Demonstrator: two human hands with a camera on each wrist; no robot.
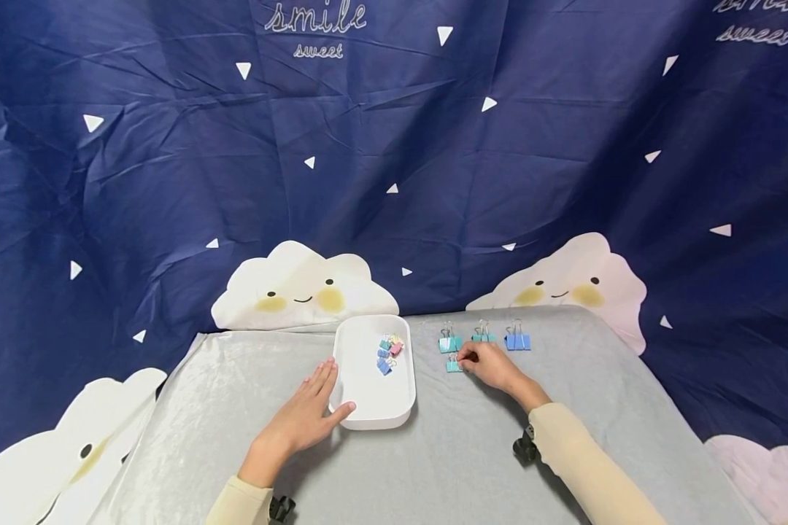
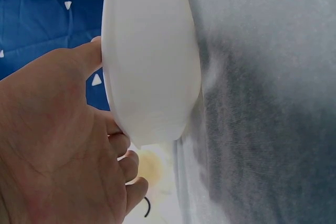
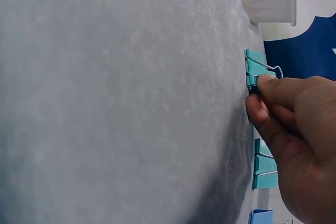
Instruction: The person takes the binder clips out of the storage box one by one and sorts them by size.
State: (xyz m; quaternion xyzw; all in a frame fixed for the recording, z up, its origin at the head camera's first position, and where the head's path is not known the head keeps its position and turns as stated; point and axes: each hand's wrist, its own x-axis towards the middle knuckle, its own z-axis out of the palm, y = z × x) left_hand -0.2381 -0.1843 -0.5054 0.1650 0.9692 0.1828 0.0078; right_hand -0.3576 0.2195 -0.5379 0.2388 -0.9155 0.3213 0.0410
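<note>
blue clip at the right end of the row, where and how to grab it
Probably pinch the blue clip across its body's left and right ends, coming from the near side: its wire handles extend from the far edge in the head view, leaving both ends bare.

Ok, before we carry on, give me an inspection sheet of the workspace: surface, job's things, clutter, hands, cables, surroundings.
Surface: grey cloth, slightly wrinkled.
Job's things: white tray with small clips of several colours bunched inside; to its right, a large teal clip, a second teal clip, partly hidden, and a blue clip in a row; a small teal clip in front of the first.
Clutter: nothing seen.
Left hand: rests against the tray's rim, fingers extended.
Right hand: pinches the small teal clip's right end.
Cables: nothing seen.
Surroundings: dark blue printed backdrop behind.
</note>
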